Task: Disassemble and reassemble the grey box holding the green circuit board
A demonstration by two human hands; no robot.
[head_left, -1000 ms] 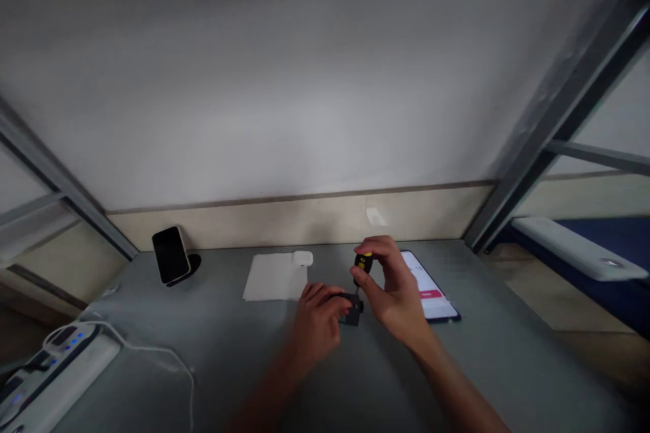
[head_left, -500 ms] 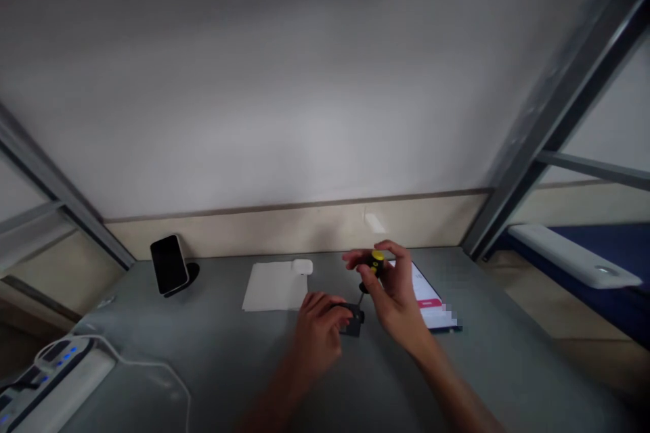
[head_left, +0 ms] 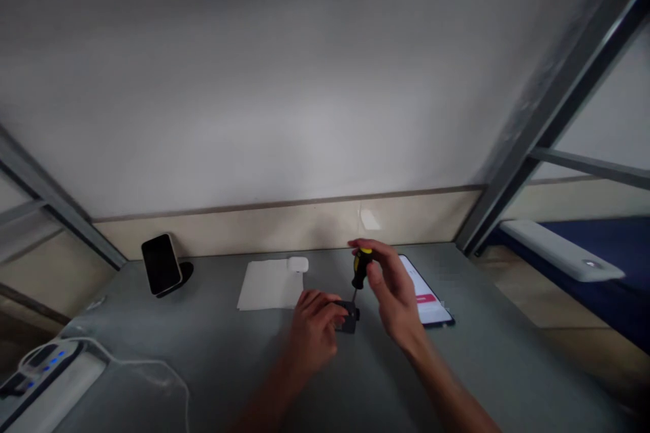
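Two bare hands meet over a small dark block (head_left: 347, 320) on the grey tabletop (head_left: 350, 389). The left hand (head_left: 313, 333) has a narrow grip on the block, its fingers curled over the near left part so that much of it is hidden. The right hand (head_left: 399, 298) holds a black and yellow screwdriver (head_left: 361, 272), its grip narrow around the handle, with the yellow end up. The shaft points down at the block's upper right part; whether the tip sits in a screw is too small to tell. Just behind the left hand lie white sheets (head_left: 268, 285), with a rounded white case (head_left: 298, 264) on their far right corner. To the right of the right hand, partly behind it, a phone (head_left: 431, 304) lies flat with its screen lit. Farther left, a dark-screened device (head_left: 161, 265) leans back beside a round black base (head_left: 187, 272). A power strip (head_left: 48, 385) with blue lights is at the near left, beside a white cable (head_left: 145, 361) that curves over the tabletop.
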